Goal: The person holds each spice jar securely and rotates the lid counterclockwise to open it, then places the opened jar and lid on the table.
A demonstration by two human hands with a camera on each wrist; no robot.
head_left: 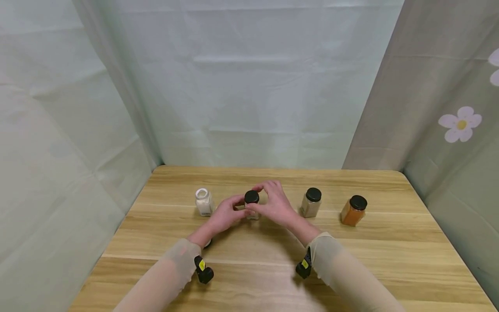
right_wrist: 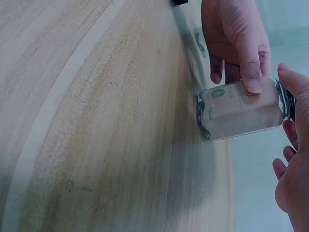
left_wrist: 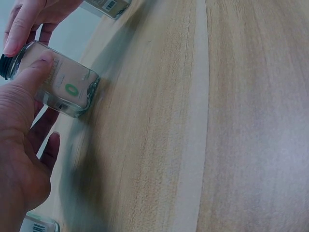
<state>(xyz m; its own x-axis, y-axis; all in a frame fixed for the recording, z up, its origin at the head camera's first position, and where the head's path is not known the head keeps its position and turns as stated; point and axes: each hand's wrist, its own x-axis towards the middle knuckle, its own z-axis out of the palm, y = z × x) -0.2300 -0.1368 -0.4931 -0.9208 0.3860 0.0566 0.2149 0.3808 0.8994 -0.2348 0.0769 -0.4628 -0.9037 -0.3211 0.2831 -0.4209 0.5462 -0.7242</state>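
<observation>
Near the middle of the table stands a square glass jar (left_wrist: pixel 67 89) of pale powder with a black lid (head_left: pixel 251 196). My left hand (head_left: pixel 226 214) grips its body, the thumb lying across the labelled side. Around the lid are the thumb and fingers of my right hand (head_left: pixel 277 206), which pinch it at the jar's top. In the right wrist view the jar's base appears at or just above the wood; whether it touches is hard to tell. To the left is a jar of white powder (head_left: pixel 204 203) with its mouth uncovered.
Right of my hands stand a black-lidded jar of beige powder (head_left: pixel 310 203) and another of orange powder (head_left: pixel 353 211). A small dark-rimmed round thing (head_left: pixel 208 243) is mostly hidden by my left wrist. Pale curtains (head_left: pixel 253 86) hang behind the wooden table (head_left: pixel 253 281).
</observation>
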